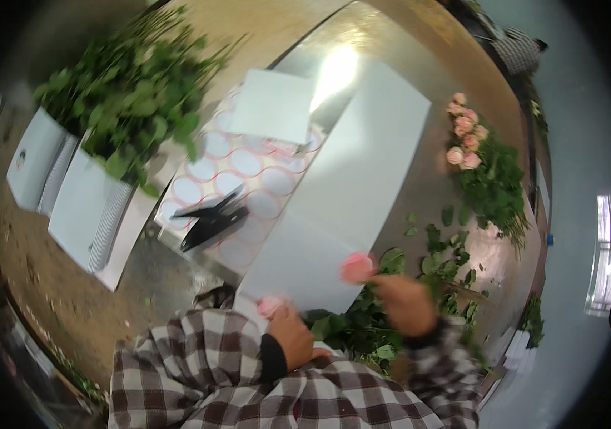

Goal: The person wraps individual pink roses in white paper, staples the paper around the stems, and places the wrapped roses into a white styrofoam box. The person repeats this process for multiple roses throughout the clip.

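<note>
My right hand [406, 304] grips a pink rose [357, 268] just below its bloom, over the near right edge of a long white cardboard sheet [359, 177]. At the sheet's near end, my left hand [290, 332] is closed around another pink rose [271, 307]; its lower part is hidden by the hand. Green leafy stems [362, 327] lie between my two hands, close to my body. A black stapler [213, 219] rests with its arms apart on a sheet with white circles [246, 161], left of the cardboard.
Folded white card wraps [91, 209] and a large heap of leafy stems [128, 96] occupy the left side. A white square sheet [273, 107] overlaps the circle-patterned one. At right lie a bunch of pink roses [466, 131] and loose leaves [445, 257] on the metal table [418, 193].
</note>
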The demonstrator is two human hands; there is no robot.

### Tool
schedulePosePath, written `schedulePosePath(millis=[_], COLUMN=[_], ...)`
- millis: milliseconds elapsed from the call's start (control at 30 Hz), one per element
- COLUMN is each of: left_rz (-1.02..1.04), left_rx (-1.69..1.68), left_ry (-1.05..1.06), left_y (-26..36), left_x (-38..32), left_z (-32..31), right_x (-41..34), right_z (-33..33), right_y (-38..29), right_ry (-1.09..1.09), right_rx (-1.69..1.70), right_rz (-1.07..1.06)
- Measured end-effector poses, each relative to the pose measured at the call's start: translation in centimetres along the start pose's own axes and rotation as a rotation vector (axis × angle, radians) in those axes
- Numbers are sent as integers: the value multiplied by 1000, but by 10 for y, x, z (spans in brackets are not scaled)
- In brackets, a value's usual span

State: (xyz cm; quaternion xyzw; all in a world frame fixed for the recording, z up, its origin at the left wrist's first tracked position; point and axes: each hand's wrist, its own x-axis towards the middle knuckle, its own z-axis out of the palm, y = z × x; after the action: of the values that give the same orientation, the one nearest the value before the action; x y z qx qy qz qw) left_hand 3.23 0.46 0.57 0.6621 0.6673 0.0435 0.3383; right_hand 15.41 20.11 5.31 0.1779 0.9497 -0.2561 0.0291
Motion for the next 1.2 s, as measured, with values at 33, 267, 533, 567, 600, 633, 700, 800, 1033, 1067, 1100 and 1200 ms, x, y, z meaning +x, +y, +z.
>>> schedulePosePath(millis=[33, 267, 533, 567, 600, 633, 700, 800, 1033, 1067, 1100, 1200], left_rz=[-17, -29, -41, -8, 23, 47, 74, 102, -127, -180, -173, -185], left_rx=[-16, -3, -30, -100, -132, -130, -30, 15, -123, -216, -195, -162], left_ry=[-11, 49, 244, 191, 192, 196, 212, 156, -119, -203, -117, -12], left_y=[1, 2, -4, -8, -13, -17, -24, -31, -29, -29, -29, -29], left_x=[-1, -3, 3, 5, 6, 9, 12, 17, 28, 30, 32, 35], left_z=[2, 4, 8, 9, 10, 11, 11, 9, 1, 0, -1, -3], right_x=[6, 9, 11, 11, 14, 18, 30, 50, 74, 77, 79, 91], right_z=[40, 127, 136, 136, 135, 130, 112, 62, -45, -50, -53, -56], right_y=[-12, -23, -14, -16, -19, -17, 0, 76, 375, 397, 412, 430], right_ry=[-98, -150, -352, -328, -334, -383, -484, -78, 625, 547, 430, 542], right_rx=[161, 370, 335, 312, 395, 402, 564, 634, -397, -339, -315, -336], right_rz=[-7, -18, -44, -20, -33, 29, -45, 261, 999, 959, 1034, 999])
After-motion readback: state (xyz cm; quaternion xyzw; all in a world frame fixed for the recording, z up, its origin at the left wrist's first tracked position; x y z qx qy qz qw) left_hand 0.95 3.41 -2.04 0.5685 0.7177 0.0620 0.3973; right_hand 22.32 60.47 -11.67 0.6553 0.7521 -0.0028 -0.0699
